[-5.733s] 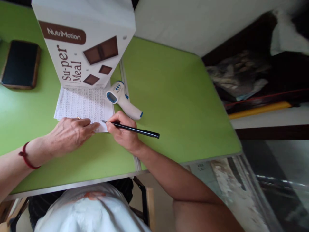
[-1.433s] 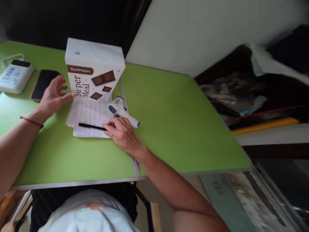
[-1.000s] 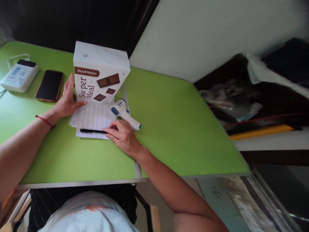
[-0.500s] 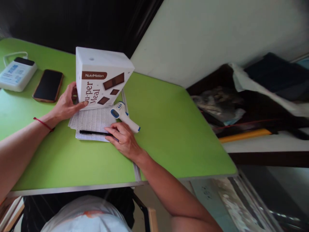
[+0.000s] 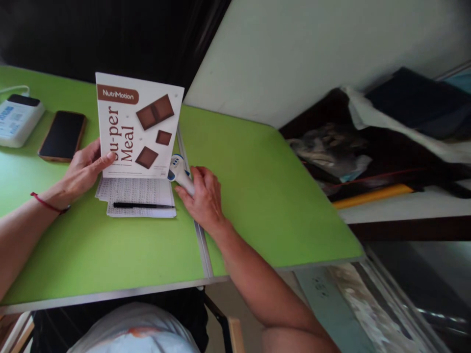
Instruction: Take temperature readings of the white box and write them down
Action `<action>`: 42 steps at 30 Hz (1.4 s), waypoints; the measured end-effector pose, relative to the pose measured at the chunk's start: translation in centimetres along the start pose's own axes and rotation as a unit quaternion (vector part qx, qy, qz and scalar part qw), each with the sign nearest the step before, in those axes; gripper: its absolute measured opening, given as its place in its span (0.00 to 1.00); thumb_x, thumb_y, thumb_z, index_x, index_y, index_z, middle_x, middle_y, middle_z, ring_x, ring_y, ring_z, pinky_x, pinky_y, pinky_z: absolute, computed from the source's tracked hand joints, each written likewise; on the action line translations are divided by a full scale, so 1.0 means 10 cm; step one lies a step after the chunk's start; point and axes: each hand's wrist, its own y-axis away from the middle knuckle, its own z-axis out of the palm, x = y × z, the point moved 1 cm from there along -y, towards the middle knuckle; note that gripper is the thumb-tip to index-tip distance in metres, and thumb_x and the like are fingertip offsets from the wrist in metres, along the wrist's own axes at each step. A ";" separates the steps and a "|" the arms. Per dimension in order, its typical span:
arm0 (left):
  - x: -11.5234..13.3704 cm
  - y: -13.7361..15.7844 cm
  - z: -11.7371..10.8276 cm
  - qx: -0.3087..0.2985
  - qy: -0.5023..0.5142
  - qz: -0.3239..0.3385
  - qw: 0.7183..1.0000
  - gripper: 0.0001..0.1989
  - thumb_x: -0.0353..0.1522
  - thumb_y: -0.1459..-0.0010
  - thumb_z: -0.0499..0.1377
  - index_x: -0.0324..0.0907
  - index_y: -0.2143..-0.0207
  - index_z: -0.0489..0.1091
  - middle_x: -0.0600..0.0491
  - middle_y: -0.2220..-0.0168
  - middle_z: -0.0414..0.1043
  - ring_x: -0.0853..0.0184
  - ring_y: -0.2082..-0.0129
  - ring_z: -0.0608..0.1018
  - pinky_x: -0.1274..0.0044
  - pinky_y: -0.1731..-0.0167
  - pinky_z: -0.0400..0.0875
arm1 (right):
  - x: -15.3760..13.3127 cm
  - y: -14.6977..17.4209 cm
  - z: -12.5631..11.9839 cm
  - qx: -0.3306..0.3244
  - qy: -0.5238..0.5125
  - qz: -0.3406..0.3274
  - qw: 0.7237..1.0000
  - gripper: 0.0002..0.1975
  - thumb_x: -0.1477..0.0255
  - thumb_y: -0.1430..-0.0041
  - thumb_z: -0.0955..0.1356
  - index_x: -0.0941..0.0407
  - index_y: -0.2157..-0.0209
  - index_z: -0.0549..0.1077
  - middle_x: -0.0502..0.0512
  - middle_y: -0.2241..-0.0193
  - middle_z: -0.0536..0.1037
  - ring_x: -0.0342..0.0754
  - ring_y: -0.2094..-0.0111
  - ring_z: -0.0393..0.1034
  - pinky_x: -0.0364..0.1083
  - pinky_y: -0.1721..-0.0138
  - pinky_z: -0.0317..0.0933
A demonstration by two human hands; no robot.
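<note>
My left hand (image 5: 86, 166) grips the lower left edge of a white NutriMotion box (image 5: 127, 127), thumb on its front and the other fingers behind. The box is tipped so its front faces me, with brown chocolate pieces printed on it. My right hand (image 5: 204, 198) is closed round the handle of a white and blue infrared thermometer (image 5: 180, 171), whose head lies by the box's lower right corner. Below the box, sheets of paper covered in writing (image 5: 136, 191) lie stacked, partly hidden by it. A black pen (image 5: 138, 205) rests across the sheets.
Left of the box lie a dark phone (image 5: 62, 135) and a white power bank (image 5: 18, 120) with a cable. A metal seam (image 5: 202, 245) crosses the green table (image 5: 265, 196). To the right, a shelf holds cloth and plastic bags (image 5: 327, 152), with a yellow strip (image 5: 373, 195) along its edge.
My right hand has let go of the pen, now lying on the papers, and has taken hold of the thermometer. My left hand has tilted the box so its top no longer shows.
</note>
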 end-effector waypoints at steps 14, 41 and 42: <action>0.18 0.08 0.13 -0.028 0.013 -0.002 1.000 0.30 0.51 0.37 0.54 0.42 0.40 0.64 0.44 0.53 0.78 0.53 0.56 0.79 0.69 0.64 0.78 | -0.60 0.11 -0.33 -0.143 -0.583 0.140 0.788 0.16 0.57 0.44 0.70 0.53 0.61 0.70 0.51 0.68 0.73 0.44 0.73 0.71 0.45 0.72 0.71; 0.13 0.07 0.11 -0.041 0.018 0.023 0.999 0.31 0.49 0.48 0.66 0.46 0.46 0.65 0.47 0.51 0.76 0.51 0.51 0.78 0.66 0.55 0.78 | -0.79 0.12 -0.21 -0.178 -0.637 0.206 0.721 0.20 0.50 0.45 0.68 0.53 0.65 0.71 0.49 0.73 0.69 0.44 0.73 0.64 0.45 0.72 0.62; 0.13 0.07 0.11 -0.041 0.012 0.021 0.999 0.31 0.49 0.48 0.66 0.47 0.46 0.65 0.47 0.50 0.76 0.51 0.52 0.78 0.66 0.55 0.78 | -0.80 0.11 -0.23 -0.176 -0.632 0.193 0.730 0.20 0.49 0.44 0.68 0.53 0.65 0.71 0.49 0.73 0.69 0.44 0.72 0.64 0.45 0.71 0.62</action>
